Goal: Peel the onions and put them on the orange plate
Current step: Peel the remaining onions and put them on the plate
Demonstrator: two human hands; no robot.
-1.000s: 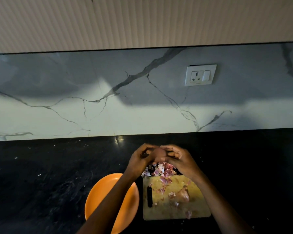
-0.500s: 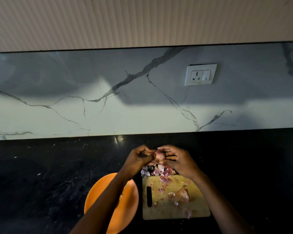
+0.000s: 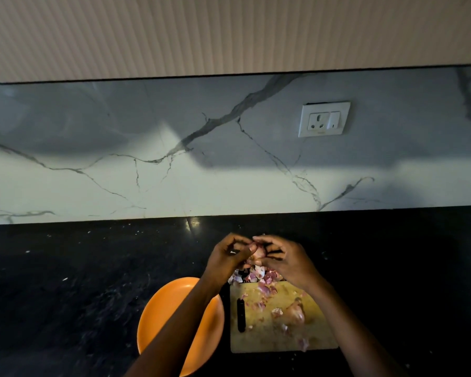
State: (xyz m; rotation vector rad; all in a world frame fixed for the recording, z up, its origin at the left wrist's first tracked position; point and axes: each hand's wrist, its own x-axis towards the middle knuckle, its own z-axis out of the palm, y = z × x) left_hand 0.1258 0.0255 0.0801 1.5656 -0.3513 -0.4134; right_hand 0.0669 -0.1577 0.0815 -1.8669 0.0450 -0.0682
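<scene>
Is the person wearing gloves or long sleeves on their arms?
No. Both the left hand and the right hand are bare, with no gloves. No sleeves, rings, watch or bracelets show on either forearm, as far as the dim picture lets me see.

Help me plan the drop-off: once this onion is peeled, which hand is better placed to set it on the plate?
Probably the left hand. It already pinches the onion with the right hand, and its forearm lies over the orange plate; the right would have to cross the cutting board.

Orange plate [image 3: 161,317], pale wooden cutting board [image 3: 278,341], pink-purple onion skins [image 3: 259,277], black countertop [image 3: 65,295], grey-veined white marble backsplash [image 3: 120,172].
</scene>
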